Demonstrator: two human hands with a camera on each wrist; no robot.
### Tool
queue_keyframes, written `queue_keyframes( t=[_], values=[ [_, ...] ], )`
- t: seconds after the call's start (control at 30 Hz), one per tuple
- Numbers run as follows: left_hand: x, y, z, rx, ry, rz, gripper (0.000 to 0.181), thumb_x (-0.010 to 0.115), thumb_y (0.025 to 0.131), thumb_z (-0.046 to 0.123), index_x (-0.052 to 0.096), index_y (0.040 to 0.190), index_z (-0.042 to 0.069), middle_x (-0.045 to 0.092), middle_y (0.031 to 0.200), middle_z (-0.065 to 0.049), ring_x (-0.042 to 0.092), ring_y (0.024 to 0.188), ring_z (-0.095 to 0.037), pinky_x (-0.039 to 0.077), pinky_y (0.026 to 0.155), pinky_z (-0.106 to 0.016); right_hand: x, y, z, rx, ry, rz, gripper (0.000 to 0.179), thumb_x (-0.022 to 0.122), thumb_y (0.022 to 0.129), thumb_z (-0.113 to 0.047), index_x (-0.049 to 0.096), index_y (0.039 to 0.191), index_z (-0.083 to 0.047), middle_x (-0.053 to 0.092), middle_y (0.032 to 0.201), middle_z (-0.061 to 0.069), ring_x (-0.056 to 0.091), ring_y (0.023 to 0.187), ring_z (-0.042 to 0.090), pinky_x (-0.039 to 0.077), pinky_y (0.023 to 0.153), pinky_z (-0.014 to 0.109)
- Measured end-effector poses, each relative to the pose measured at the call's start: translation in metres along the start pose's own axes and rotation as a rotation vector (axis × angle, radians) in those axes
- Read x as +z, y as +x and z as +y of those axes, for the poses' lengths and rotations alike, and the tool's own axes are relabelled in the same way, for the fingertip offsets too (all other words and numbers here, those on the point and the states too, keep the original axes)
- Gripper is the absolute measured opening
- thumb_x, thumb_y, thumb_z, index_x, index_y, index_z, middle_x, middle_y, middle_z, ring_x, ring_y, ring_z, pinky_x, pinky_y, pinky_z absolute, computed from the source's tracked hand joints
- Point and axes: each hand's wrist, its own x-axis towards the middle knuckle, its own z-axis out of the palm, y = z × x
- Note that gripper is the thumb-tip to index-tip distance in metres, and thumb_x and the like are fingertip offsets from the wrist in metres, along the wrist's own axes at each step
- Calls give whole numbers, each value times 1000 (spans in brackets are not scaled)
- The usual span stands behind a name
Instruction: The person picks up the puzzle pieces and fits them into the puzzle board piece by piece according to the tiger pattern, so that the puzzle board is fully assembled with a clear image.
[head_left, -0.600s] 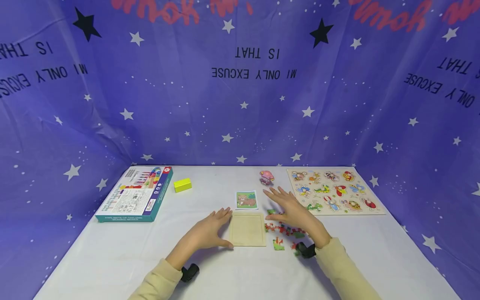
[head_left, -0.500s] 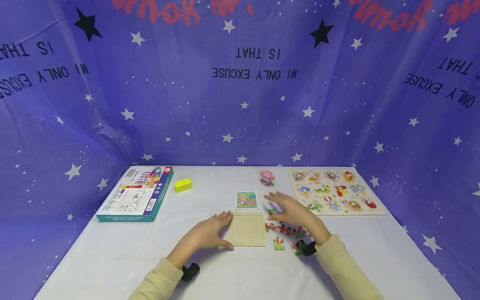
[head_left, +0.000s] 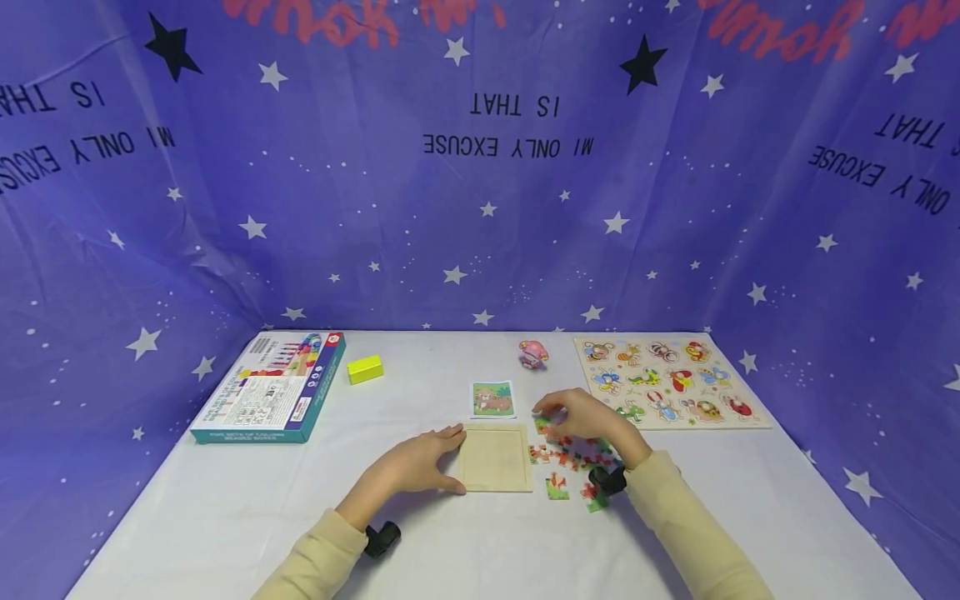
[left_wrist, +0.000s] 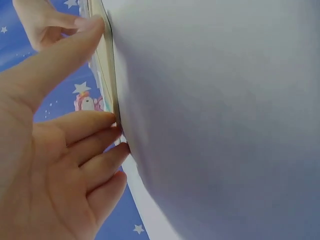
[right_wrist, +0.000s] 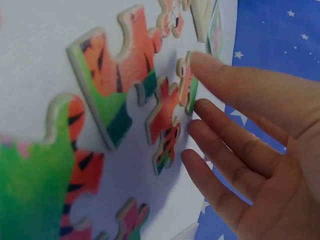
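A pale wooden puzzle tray (head_left: 495,460) lies flat with bare wood inside its rim. My left hand (head_left: 420,461) spans its left side, thumb at the near corner and fingertips at the far one; the left wrist view shows these fingers (left_wrist: 102,127) fairly straight against the edge. To the right of the tray are several loose jigsaw pieces (head_left: 557,487) in orange, green and black. Over the far ones my right hand (head_left: 588,417) bends down. In the right wrist view its thumb and index finger pinch a small orange-and-green jigsaw piece (right_wrist: 187,85) at opposite edges.
Behind the tray lies a bear picture card (head_left: 492,400), with a pink toy figure (head_left: 533,355) farther back. An insect puzzle board (head_left: 675,383) is at the back right. A yellow block (head_left: 365,369) and a flat box (head_left: 273,387) stand at the left.
My right hand has lowered toward the jigsaw pieces, its spread fingers drawing together onto one. My left hand has stayed at the tray's left side.
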Motion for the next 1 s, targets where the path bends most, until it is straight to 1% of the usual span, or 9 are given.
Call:
queue_keyframes(
  t=[0.17, 0.3, 0.47, 0.63, 0.83, 1.0],
  values=[
    [-2, 1, -3, 8, -40, -14, 87, 80, 77, 39, 41, 144, -1, 35, 152, -15, 34, 137, -37, 28, 113, -49, 2, 4, 2, 40, -11, 17, 28, 80, 77, -8, 70, 104, -6, 66, 94, 4, 59, 86, 23, 50, 74, 30],
    [-1, 0, -3, 9, -43, -6, 86, 80, 77, 37, 42, 144, -2, 35, 152, -15, 34, 137, -36, 29, 112, -49, 4, 6, 6, 49, 0, 27, 26, 82, 76, -9, 69, 99, -7, 62, 89, 2, 56, 82, 22, 47, 71, 30],
    [0, -1, -1, -4, -38, 3, 87, 80, 77, 37, 41, 144, -2, 35, 152, -15, 35, 137, -36, 31, 111, -48, 6, 7, 9, 30, 30, 34, 29, 82, 75, -7, 63, 98, -6, 62, 94, 4, 56, 82, 20, 49, 73, 31],
    [-1, -2, -1, 6, -53, -1, 88, 80, 77, 37, 39, 144, -4, 34, 152, -16, 34, 137, -36, 31, 111, -48, 6, 7, 10, 28, 71, 44, 31, 81, 77, -5, 61, 100, -6, 63, 95, 4, 58, 83, 18, 51, 72, 30],
    [-3, -1, -2, 14, -81, -6, 85, 79, 79, 35, 40, 144, -4, 33, 152, -17, 33, 138, -36, 29, 112, -49, 7, 6, 9, 42, 98, 78, 23, 77, 80, -4, 65, 99, -7, 65, 91, 3, 58, 79, 15, 51, 68, 27],
    [-3, -2, -2, 12, -91, -6, 84, 79, 80, 34, 40, 144, -4, 33, 152, -17, 33, 137, -38, 29, 112, -49, 8, 4, 9, 37, 109, 84, 17, 73, 84, -5, 69, 101, -6, 66, 88, 1, 57, 74, 11, 50, 63, 26]
  ],
)
